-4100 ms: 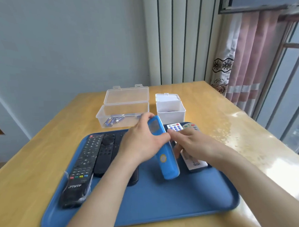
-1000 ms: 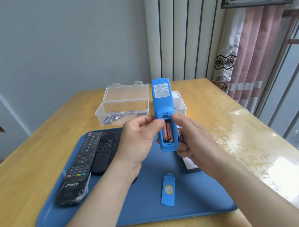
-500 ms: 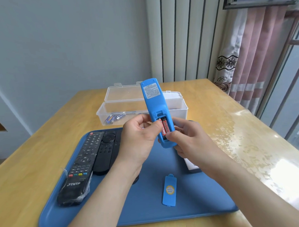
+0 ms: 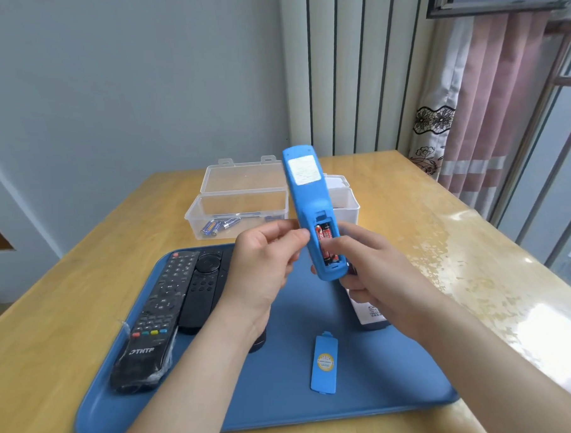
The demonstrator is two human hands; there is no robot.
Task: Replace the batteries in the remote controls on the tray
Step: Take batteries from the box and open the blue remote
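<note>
The person holds the blue remote (image 4: 310,212) in the air above the tray (image 4: 367,399), with its back side to the camera and its top end leaning away to the left. The battery bay is open, and two red batteries (image 4: 324,236) sit inside it, side by side.

The left hand (image 4: 263,263) pinches the left edge of the blue remote between the thumb and the fingertips, near the top of the bay. The grip of the right hand (image 4: 371,268) is closed round the lower end: the fingers curl behind the body and the thumb lies across the red batteries (whether it presses or only touches, one cannot tell).

The cover (image 4: 324,363) lies flat on the tray, near its front edge, apart from both hands. At the left side of the tray the THTF remote (image 4: 151,320) and a black remote (image 4: 202,285) lie side by side, touching. A white remote (image 4: 370,314) lies under the right hand and is mostly hidden by it.

Behind the tray, on the desk (image 4: 69,307), stands a clear box (image 4: 241,211) with its lid open; some blue batteries (image 4: 217,226) lie in its left corner. A white box (image 4: 345,200) stands just beside it on the right, partly hidden by the blue remote.
</note>
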